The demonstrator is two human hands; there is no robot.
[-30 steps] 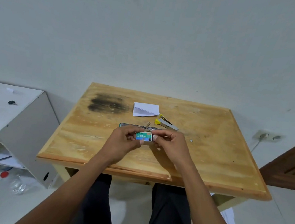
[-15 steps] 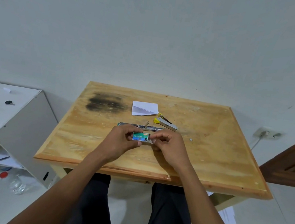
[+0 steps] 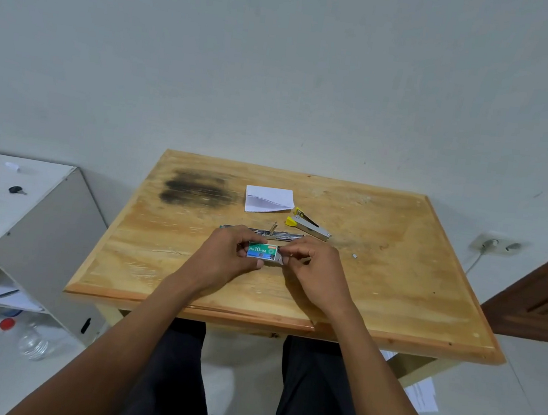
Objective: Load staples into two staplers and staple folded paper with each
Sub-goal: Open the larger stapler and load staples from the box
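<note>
A small green and blue staple box [image 3: 262, 251] sits between both hands above the middle of the wooden table [image 3: 393, 291]. My left hand [image 3: 225, 256] grips the box's left end. At its right end my right hand [image 3: 313, 267] pinches the pale inner tray, which sticks out slightly. Just behind the hands lies a stapler opened out flat [image 3: 256, 231]. A yellow and metal stapler [image 3: 308, 227] lies further back to the right, and the folded white paper [image 3: 268, 199] is behind it.
A dark scorch mark [image 3: 199, 189] stains the table's back left. One tiny metal piece [image 3: 354, 256] lies right of the hands. A white shelf unit [image 3: 6, 209] stands to the left, a plastic bottle [image 3: 33, 343] on the floor, a wall socket [image 3: 496, 242] at right.
The hands and staple box stay at the same spot on the table. The box's pale inner tray now shows a little at the right end.
</note>
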